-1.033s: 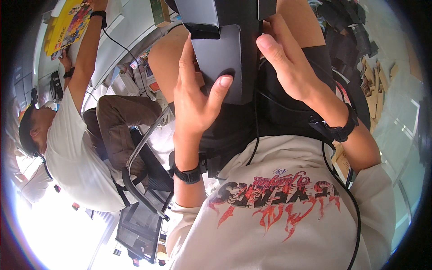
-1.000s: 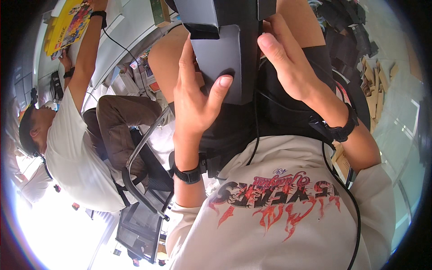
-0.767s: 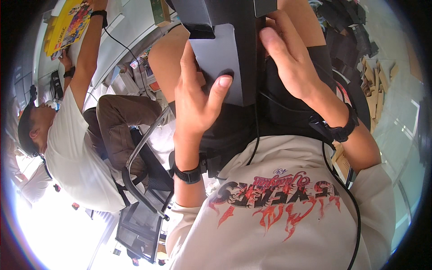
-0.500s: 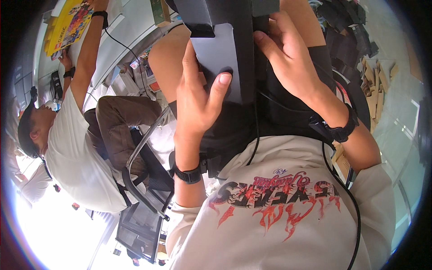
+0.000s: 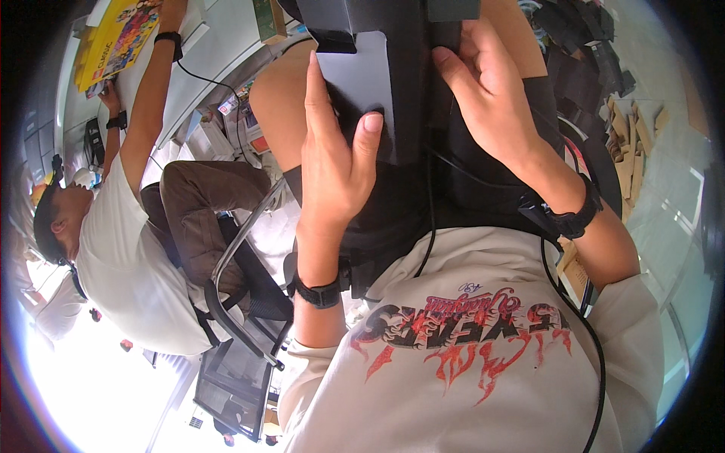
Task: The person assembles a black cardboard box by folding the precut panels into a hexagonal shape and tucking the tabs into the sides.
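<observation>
A black cardboard box (image 5: 408, 98), partly folded, rests over my lap at the top of the view, its upper end cut off by the edge. Along its left side lies my left hand (image 5: 336, 170), the thumb pressed on the grey-lit front panel and the fingers along the edge. My right hand (image 5: 495, 102) grips the box's right side near a flap (image 5: 451, 9). Its thumb points at the box wall, while the fingertips curl out of sight behind the cardboard.
Left of me sits a co-worker (image 5: 143, 257) in a white shirt, reaching to a yellow box (image 5: 117, 45) on a white table (image 5: 219, 57). A chair (image 5: 226, 294) stands close by. Black cardboard pieces (image 5: 578, 68) and brown cardboard strips (image 5: 627, 143) lie at right. A black cable (image 5: 432, 204) hangs before me.
The box and my left hand have shifted slightly upward and to the right. My right hand stays at the box's right side, moved only a little.
</observation>
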Action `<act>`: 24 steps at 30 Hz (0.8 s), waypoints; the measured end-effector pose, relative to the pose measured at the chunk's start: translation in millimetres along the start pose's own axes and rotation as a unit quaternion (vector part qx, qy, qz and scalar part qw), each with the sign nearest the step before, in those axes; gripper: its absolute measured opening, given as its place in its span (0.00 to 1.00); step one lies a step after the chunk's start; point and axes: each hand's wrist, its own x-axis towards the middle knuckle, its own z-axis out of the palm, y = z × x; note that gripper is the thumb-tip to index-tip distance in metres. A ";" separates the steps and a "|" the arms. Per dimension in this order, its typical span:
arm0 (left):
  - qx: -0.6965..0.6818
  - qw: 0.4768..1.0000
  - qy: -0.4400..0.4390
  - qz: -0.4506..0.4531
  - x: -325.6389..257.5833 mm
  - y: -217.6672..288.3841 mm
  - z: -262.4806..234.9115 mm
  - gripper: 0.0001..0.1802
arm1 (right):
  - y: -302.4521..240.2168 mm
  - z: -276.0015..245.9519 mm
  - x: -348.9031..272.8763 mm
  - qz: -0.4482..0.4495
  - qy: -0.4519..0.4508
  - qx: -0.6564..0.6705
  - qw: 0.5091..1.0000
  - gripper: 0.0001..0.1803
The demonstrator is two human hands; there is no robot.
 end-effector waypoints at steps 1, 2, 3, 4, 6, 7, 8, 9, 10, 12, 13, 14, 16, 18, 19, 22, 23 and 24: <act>-0.014 1.000 0.017 0.010 -0.3 0.6 1.7 0.38 | 1.8 1.0 0.1 0.000 0.000 0.000 1.000 0.14; -0.014 1.000 0.017 0.010 -0.3 0.7 2.3 0.38 | 4.0 3.0 0.4 -0.042 0.018 0.014 0.999 0.13; 0.028 0.998 0.036 0.038 -0.1 0.7 2.7 0.38 | 3.6 3.5 0.0 -0.062 0.027 0.021 0.997 0.12; 0.071 0.994 0.055 0.066 0.7 0.8 2.9 0.37 | 3.0 4.8 0.3 -0.083 0.035 0.028 0.995 0.12; 0.050 0.993 0.074 0.073 1.0 0.7 6.7 0.35 | -5.0 3.0 -1.0 -0.064 0.033 0.016 0.997 0.15; 0.029 0.992 0.093 0.078 0.5 1.0 8.0 0.33 | -9.2 1.4 -1.5 -0.057 0.032 0.013 0.998 0.15; 0.029 0.992 0.093 0.078 0.8 1.9 6.5 0.33 | -15.1 -3.1 -1.1 -0.021 0.019 0.016 0.999 0.15; 0.066 0.992 0.080 0.067 1.7 3.1 3.4 0.30 | -20.6 -6.2 -1.0 0.015 0.005 0.019 1.000 0.14; 0.102 0.991 0.067 0.055 2.8 4.5 1.5 0.28 | -25.8 -7.6 -1.5 0.015 0.005 0.019 1.000 0.14; 0.076 0.992 0.094 0.035 3.3 6.4 2.6 0.24 | -32.7 -8.9 -2.8 0.079 0.000 -0.027 0.996 0.12; 0.112 0.989 0.094 0.031 3.8 4.9 0.3 0.23 | -27.5 -9.5 -3.8 0.079 0.000 -0.027 0.997 0.12; 0.147 0.984 0.095 0.027 4.1 3.6 -1.6 0.22 | -17.6 -10.5 -5.7 0.069 -0.006 -0.022 0.997 0.12; 0.165 0.980 0.112 0.027 2.7 3.8 -3.5 0.21 | -13.0 -10.0 -6.5 0.059 -0.012 -0.016 0.998 0.11; 0.130 0.984 0.120 0.007 2.4 5.3 -4.6 0.22 | -15.0 -8.1 -6.0 0.054 -0.013 0.011 0.998 0.12; 0.122 0.986 0.116 0.015 3.5 4.4 -4.5 0.23 | -13.1 -8.7 -6.4 0.054 -0.014 0.011 0.998 0.12; 0.052 0.992 0.111 -0.015 3.0 1.0 -2.0 0.24 | -7.8 -10.0 -7.8 0.021 -0.002 -0.036 0.999 0.15; 0.052 0.992 0.111 -0.015 2.1 2.4 -1.2 0.24 | -8.5 -8.7 -8.1 0.011 0.001 -0.042 0.999 0.15; 0.043 0.992 0.113 -0.041 0.6 4.8 -0.2 0.24 | -8.8 -8.1 -8.4 0.000 0.005 -0.048 0.999 0.16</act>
